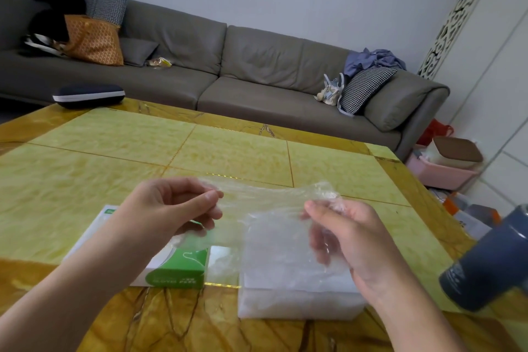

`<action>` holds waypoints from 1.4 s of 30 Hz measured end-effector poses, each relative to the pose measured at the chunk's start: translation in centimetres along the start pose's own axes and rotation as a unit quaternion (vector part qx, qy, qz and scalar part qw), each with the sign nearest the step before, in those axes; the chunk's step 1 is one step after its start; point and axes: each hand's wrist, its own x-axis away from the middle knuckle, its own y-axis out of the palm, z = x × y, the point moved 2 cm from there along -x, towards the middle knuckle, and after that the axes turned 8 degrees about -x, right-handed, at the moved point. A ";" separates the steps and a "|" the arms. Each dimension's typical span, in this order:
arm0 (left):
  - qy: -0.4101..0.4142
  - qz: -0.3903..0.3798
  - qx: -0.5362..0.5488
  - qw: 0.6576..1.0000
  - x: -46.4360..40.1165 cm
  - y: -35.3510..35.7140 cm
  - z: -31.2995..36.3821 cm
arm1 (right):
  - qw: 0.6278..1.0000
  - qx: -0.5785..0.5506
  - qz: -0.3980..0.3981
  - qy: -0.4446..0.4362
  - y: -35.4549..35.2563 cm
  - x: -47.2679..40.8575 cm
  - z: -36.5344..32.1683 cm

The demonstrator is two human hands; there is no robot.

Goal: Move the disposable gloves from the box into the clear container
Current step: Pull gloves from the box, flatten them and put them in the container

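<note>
Over the near edge of the yellow marble table (228, 151), in the head view, you hold a clear disposable glove (265, 200) stretched between both hands. Your left hand (168, 208) pinches its left end between thumb and curled fingers; your right hand (343, 234) has fingers curled into the bunched right end, film draped over them. Below, at 6 o'clock from the glove, sits the clear container (297, 286), already holding a pale heap of film. At 8 o'clock lies the green-and-white glove box (174, 268), a film tail trailing from its opening.

The risk, as I judge it: the film is thin and clingy, so it may stick to your fingers on release, or drag further gloves out of the box. The dark tumbler (491, 263) at 4 o'clock stands near your right wrist; a wide sweep could knock it.
</note>
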 end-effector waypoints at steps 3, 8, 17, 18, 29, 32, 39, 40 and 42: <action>0.000 0.024 0.017 1.000 -0.2 0.4 -0.2 | 1.000 -0.002 0.030 0.001 -0.6 -0.2 0.4; -0.009 0.085 0.145 0.986 -0.6 0.5 -0.2 | 0.997 -0.032 0.070 0.010 -1.6 -0.6 0.6; 0.280 -0.030 -0.366 0.887 3.0 7.9 5.1 | 0.991 0.094 0.097 0.015 -3.0 -1.4 2.1; 0.256 -0.072 -0.427 0.864 2.7 9.6 4.4 | 0.989 0.118 0.090 0.017 -2.9 -1.3 2.1; 0.094 -0.169 -0.590 0.784 -0.5 13.1 -1.1 | 0.895 0.428 0.125 0.011 -4.4 -2.0 3.2; 0.102 -0.158 -0.626 0.757 -1.2 12.7 -0.3 | 0.871 0.474 0.133 0.011 -4.5 -1.7 2.6; 0.046 -0.205 -0.672 0.710 -1.2 14.1 -0.2 | 0.829 0.538 0.147 0.038 -4.4 -0.8 1.4; 0.038 -0.211 -0.673 0.708 -1.2 14.3 -0.2 | 0.828 0.540 0.147 0.040 -4.2 -0.5 1.3; 0.026 -0.217 -0.678 0.702 -1.5 14.9 -0.4 | 0.826 0.541 0.148 0.050 -4.0 -0.2 1.1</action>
